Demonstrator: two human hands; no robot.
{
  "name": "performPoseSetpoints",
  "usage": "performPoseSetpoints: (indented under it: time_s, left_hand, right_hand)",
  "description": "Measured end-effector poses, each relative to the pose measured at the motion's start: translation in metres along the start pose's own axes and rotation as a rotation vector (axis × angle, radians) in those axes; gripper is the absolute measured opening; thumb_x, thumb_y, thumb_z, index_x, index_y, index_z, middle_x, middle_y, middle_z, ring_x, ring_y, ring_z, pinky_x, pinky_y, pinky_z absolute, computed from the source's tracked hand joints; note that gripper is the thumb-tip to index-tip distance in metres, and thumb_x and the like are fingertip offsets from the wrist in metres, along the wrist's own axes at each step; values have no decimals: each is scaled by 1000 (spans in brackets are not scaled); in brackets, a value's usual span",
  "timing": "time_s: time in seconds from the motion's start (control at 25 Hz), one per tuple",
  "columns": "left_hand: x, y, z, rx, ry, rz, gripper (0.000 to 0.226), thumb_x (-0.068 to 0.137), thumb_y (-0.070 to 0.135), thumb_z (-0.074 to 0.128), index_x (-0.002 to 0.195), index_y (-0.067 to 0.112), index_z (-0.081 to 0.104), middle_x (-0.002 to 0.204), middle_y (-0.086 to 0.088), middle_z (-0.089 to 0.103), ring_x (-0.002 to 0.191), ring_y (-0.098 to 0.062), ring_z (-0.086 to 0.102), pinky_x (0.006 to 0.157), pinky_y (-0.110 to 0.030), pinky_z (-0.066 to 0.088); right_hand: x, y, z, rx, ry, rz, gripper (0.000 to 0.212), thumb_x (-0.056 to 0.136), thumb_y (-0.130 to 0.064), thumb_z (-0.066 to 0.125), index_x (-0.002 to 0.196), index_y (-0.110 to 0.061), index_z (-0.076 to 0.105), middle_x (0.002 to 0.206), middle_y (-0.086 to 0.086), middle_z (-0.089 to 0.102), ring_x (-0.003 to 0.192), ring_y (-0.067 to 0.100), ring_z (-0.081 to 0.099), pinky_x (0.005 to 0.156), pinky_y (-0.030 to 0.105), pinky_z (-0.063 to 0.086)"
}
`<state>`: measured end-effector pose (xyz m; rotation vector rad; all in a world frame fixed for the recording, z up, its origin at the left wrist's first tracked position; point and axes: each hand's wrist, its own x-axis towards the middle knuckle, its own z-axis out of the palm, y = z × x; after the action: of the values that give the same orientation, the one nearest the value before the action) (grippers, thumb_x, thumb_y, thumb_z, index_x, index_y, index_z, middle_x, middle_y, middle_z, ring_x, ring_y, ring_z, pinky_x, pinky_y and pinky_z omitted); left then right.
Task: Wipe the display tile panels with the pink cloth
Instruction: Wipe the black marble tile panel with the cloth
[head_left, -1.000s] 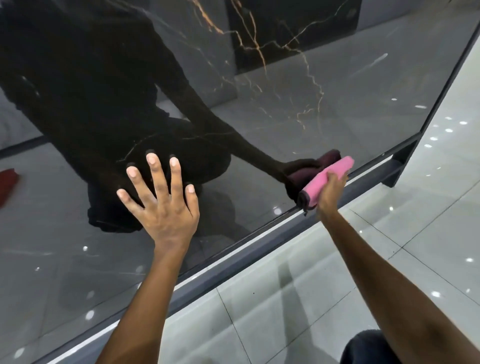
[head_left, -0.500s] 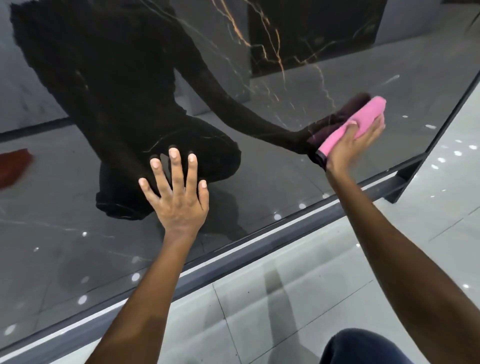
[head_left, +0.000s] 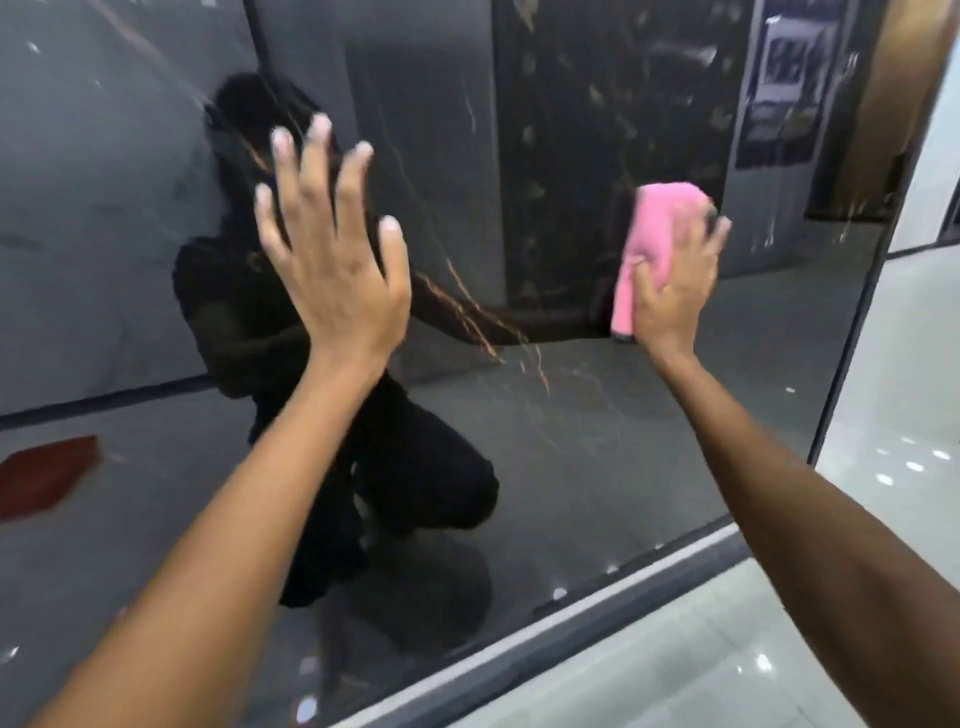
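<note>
A glossy black display tile panel (head_left: 597, 441) with thin gold veins fills most of the head view and mirrors a crouching person. My right hand (head_left: 670, 291) presses a folded pink cloth (head_left: 654, 234) against the panel's upper right part, fingers spread over the cloth. My left hand (head_left: 332, 249) is raised with fingers spread at the panel's middle left; it holds nothing, and motion blur hides whether the palm touches the surface.
A dark metal frame (head_left: 545, 649) runs along the panel's bottom edge and up its right side (head_left: 852, 332). Light glossy floor tiles (head_left: 675, 686) lie in front at the lower right. A red patch (head_left: 47, 473) shows as a reflection at the left.
My right hand has carried the pink cloth from the panel's bottom edge upward. My left hand has also risen on the panel, and the view has tilted up.
</note>
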<state>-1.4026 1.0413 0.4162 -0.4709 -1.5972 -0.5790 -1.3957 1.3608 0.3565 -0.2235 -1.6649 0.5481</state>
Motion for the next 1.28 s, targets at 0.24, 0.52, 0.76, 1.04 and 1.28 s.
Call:
performPoseSetpoints:
  time_s: [0.24, 0.52, 0.76, 1.04, 1.28]
  left_hand:
    - [43, -10, 16, 308, -151, 35, 60, 103, 37, 26, 158, 22, 6, 165, -5, 2, 150, -36, 1, 118, -57, -3]
    - [41, -9, 19, 295, -134, 33, 60, 105, 37, 24, 158, 20, 2, 165, -6, -1, 150, -36, -2, 117, -56, -6]
    - [43, -13, 20, 306, -104, 62, 57, 106, 35, 23, 158, 20, 4, 165, -6, -1, 150, -35, -2, 117, -54, -8]
    - [45, -11, 21, 298, -90, 72, 57, 106, 36, 18, 158, 19, 1, 165, -7, -3, 150, -35, -3, 117, -54, -9]
    - [45, -15, 19, 225, -96, 84, 63, 104, 50, 3, 158, 18, 11, 165, -7, 7, 150, -35, 2, 118, -50, -11]
  right_hand:
    - [-66, -91, 22, -88, -294, -778, 78, 81, -31, 50, 151, -13, 22, 161, 15, 6, 146, 40, 12, 119, 41, 11]
    - [126, -37, -33, 9, -46, 250, 77, 83, -32, 44, 154, -17, 17, 155, 15, 27, 138, 34, 34, 111, 50, 32]
    - [26, -139, 5, -88, -237, -660, 75, 80, -28, 48, 150, -14, 25, 154, 19, 31, 138, 38, 29, 106, 43, 28]
    - [129, -71, -32, -127, -135, 47, 73, 86, -31, 44, 152, -13, 18, 154, 18, 29, 131, 40, 39, 107, 47, 34]
    - [69, -179, 1, -122, -217, -484, 73, 84, -35, 42, 152, -13, 24, 156, 17, 25, 142, 38, 26, 107, 46, 31]
